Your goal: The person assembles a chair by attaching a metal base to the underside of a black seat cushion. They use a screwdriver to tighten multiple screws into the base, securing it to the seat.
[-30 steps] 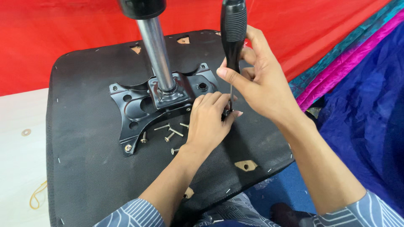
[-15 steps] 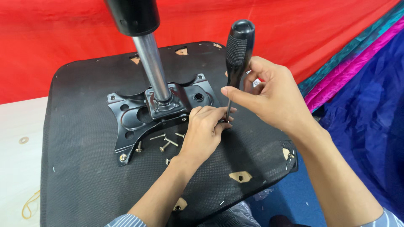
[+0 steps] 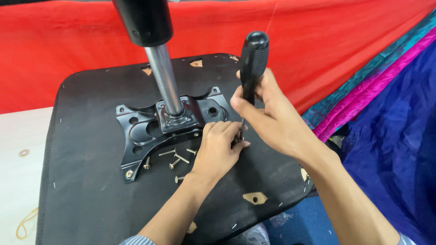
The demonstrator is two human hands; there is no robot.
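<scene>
Head view, looking down: an upturned black chair seat (image 3: 91, 190) fills the middle, with a black metal mounting plate (image 3: 150, 131) bolted to its underside and a shiny gas-lift column (image 3: 164, 81) rising from the plate toward twelve o'clock. The right hand (image 3: 272, 118) is wrapped firmly around the black handle of a screwdriver (image 3: 252, 63), which stands nearly upright, its thin shaft dropping to the plate's corner at about four o'clock of the column. The left hand (image 3: 218, 149) sits just below, fingers curled in a narrow grip around the shaft's tip where it meets the seat; whether a screw is pinched there I cannot tell. Several loose screws (image 3: 175, 156) lie on the seat at nine o'clock of the left hand, just beside the plate's lower edge. Red cloth (image 3: 340, 41) hangs behind, blue and pink fabric (image 3: 390, 131) lies at three o'clock, and a pale bench (image 3: 18, 149) shows at nine o'clock.
</scene>
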